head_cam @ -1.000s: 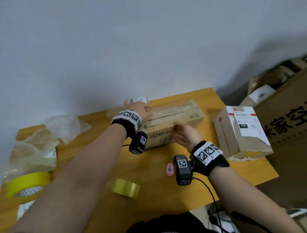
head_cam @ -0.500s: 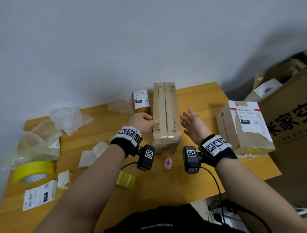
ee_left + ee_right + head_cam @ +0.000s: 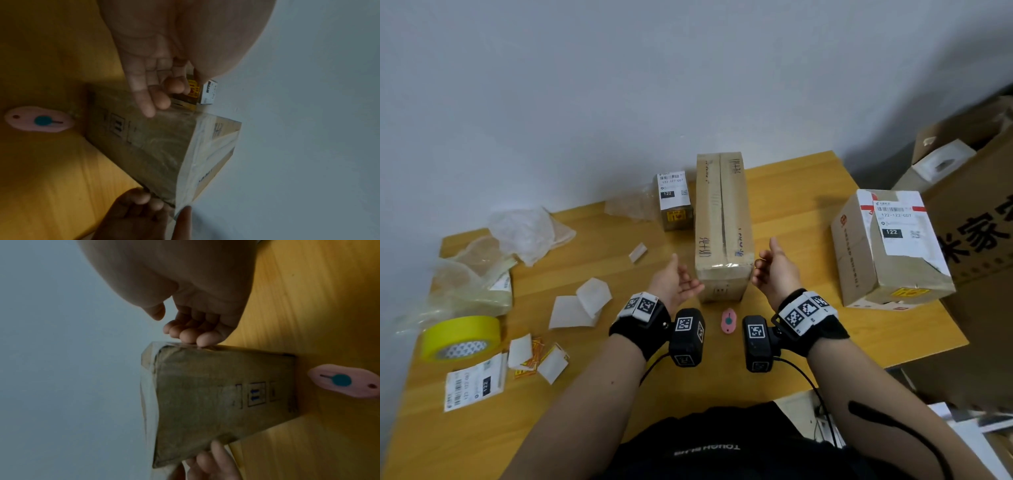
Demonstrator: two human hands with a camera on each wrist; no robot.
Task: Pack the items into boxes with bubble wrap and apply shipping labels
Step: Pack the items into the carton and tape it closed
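Note:
A long taped cardboard box (image 3: 722, 222) lies on the wooden table (image 3: 808, 342), its short end toward me. My left hand (image 3: 685, 277) hovers by the near left corner, palm toward the box, fingers relaxed and almost straight. In the left wrist view the left hand (image 3: 156, 91) has its fingertips (image 3: 149, 112) at the box (image 3: 156, 146) edge. My right hand (image 3: 765, 260) is by the near right corner, thumb up, fingers loosely curled. In the right wrist view the right hand (image 3: 180, 327) touches the box (image 3: 216, 402) edge with its fingertips (image 3: 202, 340). Neither hand holds anything.
A pink cutter (image 3: 728, 320) lies just in front of the box. A small labelled box (image 3: 674, 200) stands behind left, a bigger labelled box (image 3: 890, 246) at right. Yellow tape roll (image 3: 460, 337), loose shipping label (image 3: 474, 382), backing papers (image 3: 580, 303) and plastic wrap (image 3: 530, 231) fill the left side.
The long box was turned from crosswise to lengthwise. My left hand has let go of its side, and both hands have drawn back to the near end.

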